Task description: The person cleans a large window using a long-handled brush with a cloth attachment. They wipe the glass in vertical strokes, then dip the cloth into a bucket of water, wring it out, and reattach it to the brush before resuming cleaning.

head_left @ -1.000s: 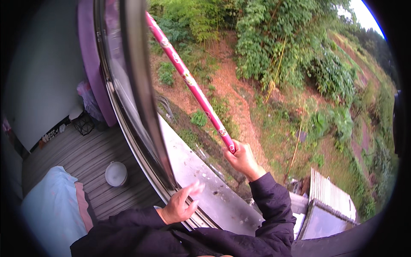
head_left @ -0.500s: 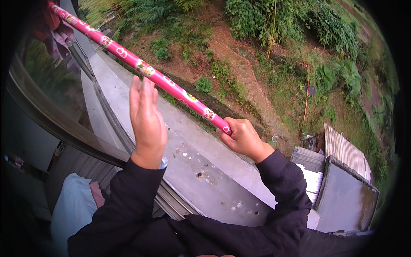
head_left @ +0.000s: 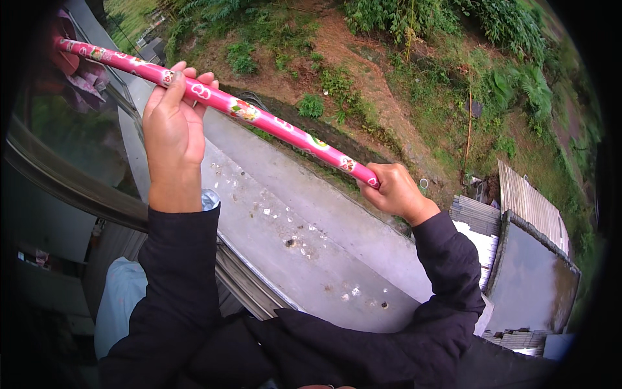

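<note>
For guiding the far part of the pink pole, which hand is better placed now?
Probably the left hand: it meets the pole farther along, while the right hand grips the near end.

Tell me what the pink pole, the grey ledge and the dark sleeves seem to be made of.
Pink pole: metal or plastic, hard to tell, with a glossy printed coating that catches light. Grey ledge: probably concrete, matte, stained and speckled. Dark sleeves: soft matte fabric, judging by the folds.

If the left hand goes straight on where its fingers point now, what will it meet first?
The pole, which appears to lie against the left hand. Past it, the way looks free up to the greenery, though depth is unclear.
</note>
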### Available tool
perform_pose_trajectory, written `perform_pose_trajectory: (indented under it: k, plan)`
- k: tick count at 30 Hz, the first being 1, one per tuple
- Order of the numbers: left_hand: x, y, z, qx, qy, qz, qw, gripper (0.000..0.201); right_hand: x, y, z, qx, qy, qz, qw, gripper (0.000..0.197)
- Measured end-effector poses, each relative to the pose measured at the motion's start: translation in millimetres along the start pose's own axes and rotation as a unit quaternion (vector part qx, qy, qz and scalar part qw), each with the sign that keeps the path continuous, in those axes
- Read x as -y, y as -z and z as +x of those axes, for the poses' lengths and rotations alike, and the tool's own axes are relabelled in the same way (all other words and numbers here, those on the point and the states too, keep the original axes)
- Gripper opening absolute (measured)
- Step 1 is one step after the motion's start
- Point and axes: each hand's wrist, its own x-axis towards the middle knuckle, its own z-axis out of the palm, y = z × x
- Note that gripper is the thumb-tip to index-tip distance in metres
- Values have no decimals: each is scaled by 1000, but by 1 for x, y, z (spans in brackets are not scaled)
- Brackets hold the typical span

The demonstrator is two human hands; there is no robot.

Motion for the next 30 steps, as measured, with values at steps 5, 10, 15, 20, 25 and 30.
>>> perform_pose_trajectory:
  k: [5, 10, 15, 20, 25, 30]
  plan:
    - [17, -2, -20, 17, 36, 25, 999, 23, -19, -2, -15, 36, -45, -17, 998, 13]
    - [44, -5, -52, 37, 56, 52, 996, 24, -54, -20, -30, 72, -67, -35, 994, 14]
    - [67, -20, -83, 31, 60, 74, 995, 26, -85, -29, -46, 109, -107, -31, 988, 14]
    - [74, -20, -102, 50, 87, 85, 991, 32, -104, -50, -60, 139, -119, -1, 983, 12]
    - [45, -15, -79, 25, 110, 15, 993, 38, -82, -40, -45, 108, -85, -19, 990, 12]
    - [28, -3, -51, 25, 85, 51, 995, 24, -68, -43, -32, 78, -48, -22, 996, 13]
